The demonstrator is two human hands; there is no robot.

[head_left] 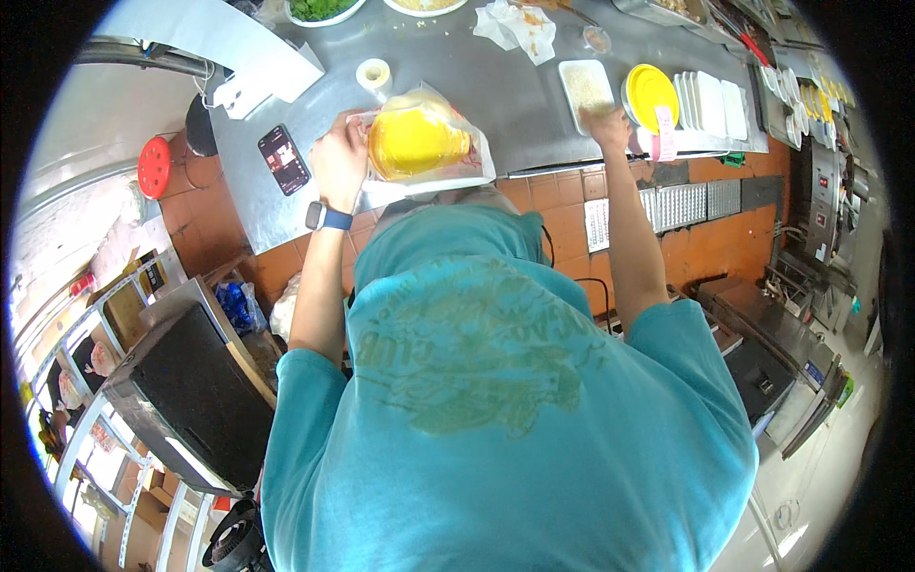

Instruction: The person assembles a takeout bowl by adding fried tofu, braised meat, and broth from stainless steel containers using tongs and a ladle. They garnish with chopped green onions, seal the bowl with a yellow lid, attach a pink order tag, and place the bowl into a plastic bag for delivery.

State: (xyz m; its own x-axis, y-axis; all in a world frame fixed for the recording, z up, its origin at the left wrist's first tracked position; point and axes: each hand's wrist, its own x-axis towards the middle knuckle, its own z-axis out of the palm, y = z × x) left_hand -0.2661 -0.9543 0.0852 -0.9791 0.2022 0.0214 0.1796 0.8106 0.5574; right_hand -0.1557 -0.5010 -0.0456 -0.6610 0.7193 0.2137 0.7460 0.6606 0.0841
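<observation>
My left hand (340, 160) is closed on the left edge of a clear plastic bag (481, 167) lying near the table's front edge. Inside the bag sits a round container with a yellow lid (410, 145). My right hand (608, 129) is at the near right corner of a white tray (583, 71) holding pale, grain-like bits. Its fingers are curled, and what they grip, if anything, is hidden. Just right of that hand stands another round tub with a yellow lid (653, 95) and a pink-and-white slip (664, 133) on its side.
A phone (284, 159) lies left of my left hand, and a roll of tape (374, 75) stands behind it. White rectangular lids or trays (705, 103) line up at the right. Crumpled paper (517, 30) and a bowl of greens (322, 10) are at the back.
</observation>
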